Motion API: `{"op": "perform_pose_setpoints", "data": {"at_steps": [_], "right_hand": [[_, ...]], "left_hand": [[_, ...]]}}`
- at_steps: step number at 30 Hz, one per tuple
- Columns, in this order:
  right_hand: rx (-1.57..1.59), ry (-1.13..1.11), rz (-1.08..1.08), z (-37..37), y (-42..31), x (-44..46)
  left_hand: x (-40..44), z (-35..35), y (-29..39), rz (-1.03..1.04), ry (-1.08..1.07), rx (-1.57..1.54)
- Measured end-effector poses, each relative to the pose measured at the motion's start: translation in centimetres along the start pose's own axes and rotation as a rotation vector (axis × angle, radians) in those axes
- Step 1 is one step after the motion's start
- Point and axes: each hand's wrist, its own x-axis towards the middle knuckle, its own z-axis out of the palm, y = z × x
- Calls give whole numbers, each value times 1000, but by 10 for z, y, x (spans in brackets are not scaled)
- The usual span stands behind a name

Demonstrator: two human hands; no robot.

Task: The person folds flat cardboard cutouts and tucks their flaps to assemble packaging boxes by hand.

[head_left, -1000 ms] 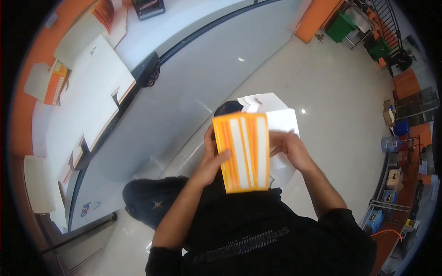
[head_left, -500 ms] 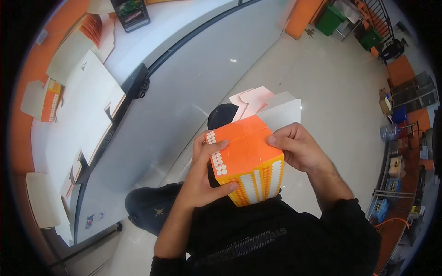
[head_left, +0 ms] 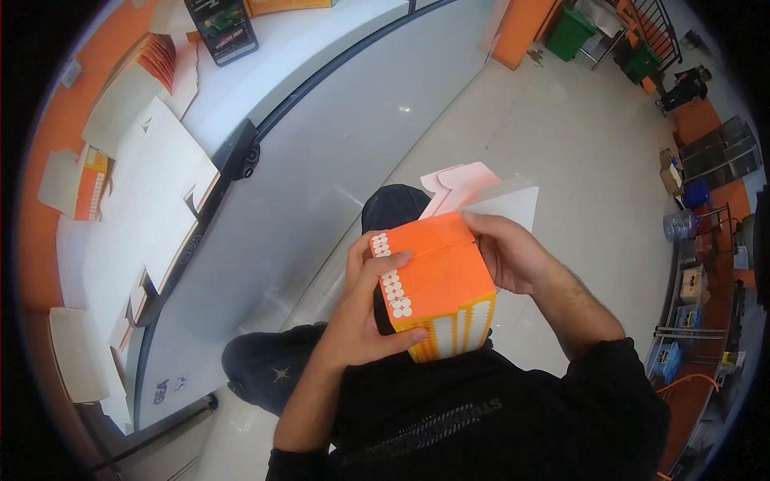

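I hold a carton (head_left: 441, 268) in front of me, its orange face turned up, crossed by a seam, white dots down the left edge. The side nearest me is yellow with white bands; pale flaps (head_left: 459, 184) stick out beyond the far edge.

The white desk (head_left: 317, 36) carries a dark printed box (head_left: 223, 32), large pieces of flat white cardboard (head_left: 148, 192) and a small orange-and-yellow carton (head_left: 92, 186), its flap open.
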Motion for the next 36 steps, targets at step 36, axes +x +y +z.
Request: {"op": "perform_pose_setpoints", "data": {"at_steps": [36], "right_hand": [[-316,-65,-207,-1,48,21]], "left_hand": [[-5,12,-61,-340,173,-506]]}}
